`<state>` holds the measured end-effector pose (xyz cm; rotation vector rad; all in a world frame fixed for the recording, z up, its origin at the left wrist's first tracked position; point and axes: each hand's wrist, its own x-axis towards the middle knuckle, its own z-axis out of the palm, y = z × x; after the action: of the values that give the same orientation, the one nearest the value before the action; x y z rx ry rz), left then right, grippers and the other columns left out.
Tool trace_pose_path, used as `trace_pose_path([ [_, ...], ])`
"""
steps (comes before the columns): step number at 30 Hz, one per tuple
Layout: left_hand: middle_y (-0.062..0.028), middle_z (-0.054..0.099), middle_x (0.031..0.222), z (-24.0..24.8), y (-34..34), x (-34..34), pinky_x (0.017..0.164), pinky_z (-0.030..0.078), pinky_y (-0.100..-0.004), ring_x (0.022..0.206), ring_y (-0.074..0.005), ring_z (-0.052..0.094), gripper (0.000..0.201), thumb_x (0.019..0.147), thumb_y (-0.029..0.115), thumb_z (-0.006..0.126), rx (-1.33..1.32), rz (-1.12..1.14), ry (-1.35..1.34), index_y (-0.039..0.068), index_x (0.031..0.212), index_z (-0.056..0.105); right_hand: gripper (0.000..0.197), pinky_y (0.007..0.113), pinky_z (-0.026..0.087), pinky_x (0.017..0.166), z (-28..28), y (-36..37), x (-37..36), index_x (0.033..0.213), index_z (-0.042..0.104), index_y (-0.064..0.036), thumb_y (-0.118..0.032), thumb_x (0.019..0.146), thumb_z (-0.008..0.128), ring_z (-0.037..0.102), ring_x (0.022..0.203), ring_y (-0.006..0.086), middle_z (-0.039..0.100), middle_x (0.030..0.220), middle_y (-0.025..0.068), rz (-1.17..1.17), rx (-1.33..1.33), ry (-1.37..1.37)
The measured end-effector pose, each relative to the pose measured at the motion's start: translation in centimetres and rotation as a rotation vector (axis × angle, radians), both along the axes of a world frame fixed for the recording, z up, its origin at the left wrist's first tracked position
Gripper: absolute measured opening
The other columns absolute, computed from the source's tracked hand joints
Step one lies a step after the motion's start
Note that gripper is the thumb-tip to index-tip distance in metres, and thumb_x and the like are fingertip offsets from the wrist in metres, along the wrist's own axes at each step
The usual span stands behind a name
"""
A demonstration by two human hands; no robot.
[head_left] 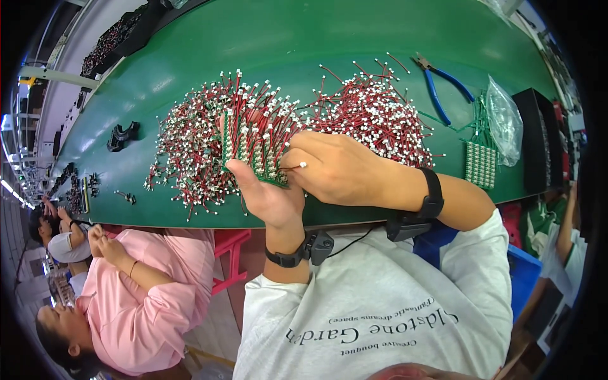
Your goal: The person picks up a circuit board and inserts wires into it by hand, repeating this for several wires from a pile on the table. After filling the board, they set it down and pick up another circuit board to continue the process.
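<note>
My left hand [272, 197] grips a green circuit board panel [258, 166] from below, its thumb along the near edge. Rows of red and black wires with white connectors stand up from this panel. At the panel's right edge, the fingers of my right hand [345, 166] are closed in a pinch. A short wire lead with a white connector [303, 164] sticks out beside those fingers; the fingertips are partly hidden. Behind the panel, to the left, lies a heap of small wired boards [183, 145]. Another heap of red wire leads with white connectors [380, 114] lies beyond my right hand.
Blue-handled cutters [434, 88] lie at the right on the green table [304, 31]. Near them are a stacked board panel [481, 164], a clear plastic bag [502, 120] and a black bin [533, 139]. A black part [123, 135] rests left. A co-worker in pink [152, 278] sits nearby.
</note>
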<state>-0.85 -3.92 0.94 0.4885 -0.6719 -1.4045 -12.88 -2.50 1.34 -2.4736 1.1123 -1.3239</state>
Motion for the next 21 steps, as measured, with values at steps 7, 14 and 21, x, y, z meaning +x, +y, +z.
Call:
trace_pose_path([
  [7, -0.0078, 0.065, 0.112, -1.3, 0.1, 0.8, 0.082, 0.050, -0.0326, 0.093, -0.0185, 0.064, 0.053, 0.101, 0.048, 0.037, -0.125, -0.148, 0.043, 0.004, 0.127, 0.054, 0.019, 0.037, 0.049, 0.058, 0.9, -0.1, -0.2, 0.086, 0.053, -0.0022, -0.003, 0.073, 0.067, 0.059, 0.071, 0.0287, 0.052, 0.080, 0.0101, -0.024, 0.110, -0.006],
  [14, -0.0075, 0.064, 0.114, -1.6, 0.2, 0.2, 0.084, 0.050, -0.0336, 0.096, -0.0189, 0.063, 0.053, 0.101, 0.048, 0.037, 0.025, -0.042, -0.007, 0.006, 0.128, 0.053, 0.018, 0.040, 0.049, 0.059, -0.2, -0.2, 0.3, 0.083, 0.052, -0.0014, 0.000, 0.070, 0.064, 0.059, 0.072, 0.0301, 0.052, 0.079, 0.0114, -0.047, 0.142, -0.025],
  [21, -0.0105, 0.065, 0.113, -1.6, -0.3, 1.1, 0.086, 0.049, -0.0343, 0.098, -0.0213, 0.063, 0.057, 0.100, 0.051, 0.037, -0.152, -0.256, 0.155, 0.003, 0.127, 0.054, 0.016, 0.040, 0.050, 0.061, 0.7, -0.4, -0.6, 0.089, 0.056, -0.0030, -0.002, 0.075, 0.065, 0.060, 0.074, 0.0302, 0.054, 0.084, 0.0102, 0.015, 0.218, 0.007],
])
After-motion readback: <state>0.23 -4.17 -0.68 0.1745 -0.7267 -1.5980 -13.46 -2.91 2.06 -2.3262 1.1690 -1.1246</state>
